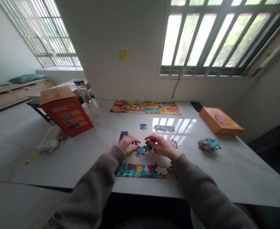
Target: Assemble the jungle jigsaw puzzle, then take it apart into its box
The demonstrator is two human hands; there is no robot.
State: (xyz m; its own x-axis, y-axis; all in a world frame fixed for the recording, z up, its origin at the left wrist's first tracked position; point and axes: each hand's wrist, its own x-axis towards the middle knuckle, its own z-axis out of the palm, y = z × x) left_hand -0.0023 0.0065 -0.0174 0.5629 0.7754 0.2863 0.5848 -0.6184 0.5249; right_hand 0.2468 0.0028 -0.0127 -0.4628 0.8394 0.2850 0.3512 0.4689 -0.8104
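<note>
My left hand (129,144) is at the middle of the table, thumb and fingers apart, the thumb close to a blue puzzle piece (140,152). My right hand (162,145) bends over a dark green puzzle piece (147,147), its fingertips pinched at that piece's edge. These two pieces meet or nearly meet; I cannot tell if they interlock. Below both hands runs a joined puzzle strip (140,170) with plants and animals. A dark blue piece (123,135) lies partly behind my left hand, and a pink piece (173,143) is just right of my right hand.
Farther back lie a single blue piece (143,127), a short joined strip (164,128) and a finished farm puzzle (146,107). A pile of pieces (209,144) and an orange box (221,121) are at right. At left stand a red puzzle box (67,113), a glass bottle (83,92) and a white power strip (49,140).
</note>
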